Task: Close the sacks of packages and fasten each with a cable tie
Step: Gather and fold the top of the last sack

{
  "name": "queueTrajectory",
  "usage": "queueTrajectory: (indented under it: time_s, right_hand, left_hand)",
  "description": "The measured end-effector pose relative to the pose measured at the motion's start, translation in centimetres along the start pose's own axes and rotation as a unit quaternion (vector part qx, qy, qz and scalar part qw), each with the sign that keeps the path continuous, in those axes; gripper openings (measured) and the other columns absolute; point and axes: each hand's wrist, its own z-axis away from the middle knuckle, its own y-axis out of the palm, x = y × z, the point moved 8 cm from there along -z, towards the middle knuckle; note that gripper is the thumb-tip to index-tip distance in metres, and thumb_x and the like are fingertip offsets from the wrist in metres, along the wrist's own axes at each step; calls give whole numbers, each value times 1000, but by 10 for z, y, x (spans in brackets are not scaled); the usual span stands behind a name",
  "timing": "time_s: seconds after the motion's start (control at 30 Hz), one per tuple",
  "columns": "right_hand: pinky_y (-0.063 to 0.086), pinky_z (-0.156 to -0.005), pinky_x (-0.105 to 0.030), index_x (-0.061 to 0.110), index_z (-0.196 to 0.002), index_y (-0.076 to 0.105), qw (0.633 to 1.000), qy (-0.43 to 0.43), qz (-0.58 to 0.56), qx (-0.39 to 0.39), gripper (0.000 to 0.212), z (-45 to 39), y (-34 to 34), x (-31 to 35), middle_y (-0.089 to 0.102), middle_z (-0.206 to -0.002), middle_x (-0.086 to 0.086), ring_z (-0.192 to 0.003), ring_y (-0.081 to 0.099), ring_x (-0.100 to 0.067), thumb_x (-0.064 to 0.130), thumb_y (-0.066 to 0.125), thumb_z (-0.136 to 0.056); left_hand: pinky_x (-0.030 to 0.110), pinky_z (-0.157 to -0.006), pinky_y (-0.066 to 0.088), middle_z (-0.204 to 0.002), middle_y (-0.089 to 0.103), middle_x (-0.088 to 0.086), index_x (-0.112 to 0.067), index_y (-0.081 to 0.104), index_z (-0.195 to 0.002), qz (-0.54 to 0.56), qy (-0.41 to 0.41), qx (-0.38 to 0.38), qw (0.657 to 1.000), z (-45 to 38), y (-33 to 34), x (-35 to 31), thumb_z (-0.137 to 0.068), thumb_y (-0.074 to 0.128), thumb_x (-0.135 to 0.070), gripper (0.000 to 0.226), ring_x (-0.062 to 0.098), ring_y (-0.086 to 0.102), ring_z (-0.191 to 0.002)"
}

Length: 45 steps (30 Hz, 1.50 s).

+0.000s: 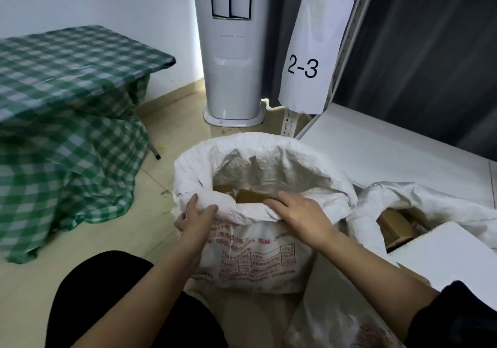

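Note:
A white woven sack (255, 250) with red print stands open on the floor in front of me, its rim rolled outward. Brown cardboard packages (248, 195) show inside it. My left hand (197, 220) grips the rolled rim at the near left. My right hand (301, 216) lies over the near right rim, fingers reaching over the edge toward the packages. A second open white sack (419, 199) with a brown box (395, 226) inside sits to the right. No cable tie is visible.
A table under a green checked cloth (67, 100) stands at the left. A white standing air conditioner (231, 51) is behind the sack. A metal shelf (390, 154) with a paper label "2-3" (309, 57) is at the right, and a white board (457, 256) at near right.

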Motion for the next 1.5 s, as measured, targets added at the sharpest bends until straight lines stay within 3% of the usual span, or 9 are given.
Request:
queueTrajectory:
  time_s: [0.23,0.4,0.5,0.67,0.77,0.9,1.1,1.3,1.5]
  right_hand:
    - [40,-51,-34,13,-112,62,992,-112,42,29,29,12,9,26,52,-85,-2,-68,50,-20,13,43,-89]
    - [34,-84,-31,27,-124,57,978,22,-137,154,59,-7,8,27,49,-116,3,-103,48,-14,68,31,-90]
    - [38,-102,-31,35,-148,26,876,201,-381,219,67,-33,31,35,34,-150,6,-127,44,-12,62,47,-90]
    - [35,-106,-25,39,-151,-2,758,209,-520,333,98,-45,71,65,24,-156,1,-134,35,-12,33,70,-86]
    - [39,-105,-33,36,-152,5,807,178,-491,275,91,-48,76,73,25,-156,0,-134,37,-17,12,63,-86]
    - [42,-58,-38,36,-151,16,946,124,-263,145,76,-47,62,84,44,-115,-7,-82,54,-27,10,52,-89]
    - [27,-41,-30,16,-143,39,995,-14,-94,26,89,-37,48,120,47,-87,-6,-61,51,-21,9,78,-63]
    - [53,-71,-38,19,-142,37,969,0,-248,10,57,-51,36,94,55,-118,-5,-98,56,-23,49,43,-93]
    - [21,-112,-49,27,-143,43,995,-18,-72,-60,53,-152,19,34,41,-149,0,-140,32,-25,48,39,-95]
  left_hand:
    - [53,-95,47,-148,29,13,-26,13,-150,106,1,21,994,-33,7,9,-81,65,-6,89,36,48,-118]
    - [50,-98,45,-153,27,8,-25,18,-151,150,42,33,987,-26,6,8,-84,58,1,82,33,46,-123]
    - [49,-96,47,-154,26,6,-30,16,-150,172,62,53,982,-22,3,10,-84,55,5,84,30,49,-121]
    - [44,-94,49,-154,28,5,-34,23,-148,173,95,61,978,-7,-7,5,-85,44,8,79,29,49,-123]
    - [41,-103,42,-152,28,4,-34,26,-147,143,120,67,980,-3,-10,-3,-92,45,-2,66,25,43,-129]
    - [32,-102,38,-153,25,10,-39,30,-145,57,138,-19,989,-19,-26,-16,-96,50,-23,56,25,37,-132]
    - [44,-109,34,-155,24,4,-27,25,-149,85,89,42,992,-46,-15,-25,-94,52,-12,63,27,33,-136]
    - [44,-98,47,-129,58,-3,-29,51,-135,241,69,78,965,-38,-26,-18,-86,43,2,58,25,59,-113]
    - [37,-89,49,-125,62,8,-20,56,-129,308,60,130,941,-30,-35,-18,-79,39,8,60,26,60,-113]
